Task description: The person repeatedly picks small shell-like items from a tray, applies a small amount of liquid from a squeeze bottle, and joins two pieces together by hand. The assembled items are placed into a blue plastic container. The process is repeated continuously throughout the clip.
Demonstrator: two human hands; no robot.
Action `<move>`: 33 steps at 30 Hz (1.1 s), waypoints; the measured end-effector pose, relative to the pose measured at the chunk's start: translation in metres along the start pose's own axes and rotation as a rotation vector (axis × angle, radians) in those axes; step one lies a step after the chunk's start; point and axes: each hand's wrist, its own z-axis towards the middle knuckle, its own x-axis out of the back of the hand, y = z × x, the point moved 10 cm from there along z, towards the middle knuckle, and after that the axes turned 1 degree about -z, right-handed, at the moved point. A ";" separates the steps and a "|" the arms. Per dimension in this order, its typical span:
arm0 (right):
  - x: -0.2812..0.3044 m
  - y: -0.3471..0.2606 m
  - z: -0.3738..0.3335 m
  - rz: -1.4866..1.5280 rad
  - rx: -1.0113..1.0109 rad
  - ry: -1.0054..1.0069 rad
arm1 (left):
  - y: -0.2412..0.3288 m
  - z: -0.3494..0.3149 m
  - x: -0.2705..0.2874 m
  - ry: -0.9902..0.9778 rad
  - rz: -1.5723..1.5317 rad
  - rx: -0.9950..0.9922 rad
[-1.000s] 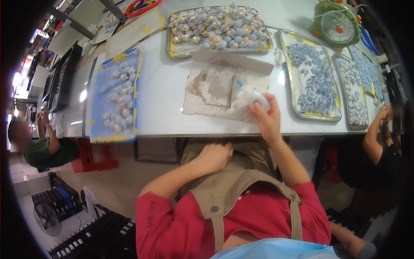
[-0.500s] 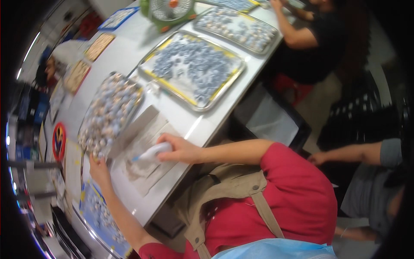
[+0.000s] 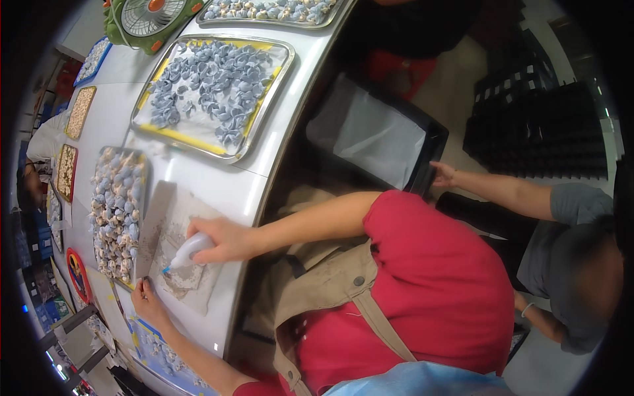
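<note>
My right hand [image 3: 224, 239] is closed round a white squeeze bottle [image 3: 190, 251] with a blue tip, tilted down over a stained, glue-marked sheet of cardboard [image 3: 198, 214]. My left hand [image 3: 148, 303] rests by the cardboard's near left corner, its thumb and fingers pinched together. Whatever they hold, if anything, is too small to make out. Right beside the cardboard is a tray of small blue-grey and cream pieces [image 3: 119, 204].
Farther up the white table lies a metal tray [image 3: 231, 158] of blue-grey petal-like pieces, with a green fan [image 3: 142, 26] beyond. Several more trays line the left. A co-worker's hand [image 3: 444, 174] touches a black crate [image 3: 422, 158] on the right.
The whole view has turned, so the table and trays sit farther left. My right hand still holds the bottle over the cardboard. The co-worker on the right now shows more fully, a hand at the crate.
</note>
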 end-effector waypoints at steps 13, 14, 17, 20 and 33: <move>0.005 -0.001 -0.001 0.007 0.036 0.017 | 0.058 -0.049 0.041 0.325 -0.148 0.147; 0.002 -0.002 0.000 0.020 0.030 0.005 | 0.062 -0.059 0.045 0.321 -0.175 0.186; -0.001 -0.003 0.001 0.014 0.050 0.012 | 0.085 -0.084 0.053 0.366 -0.291 0.197; 0.003 -0.002 0.000 0.024 0.056 0.023 | 0.081 -0.106 0.031 0.249 -0.593 0.385; 0.005 -0.002 0.000 0.028 0.047 0.035 | 0.170 -0.148 -0.026 -0.152 -1.075 0.544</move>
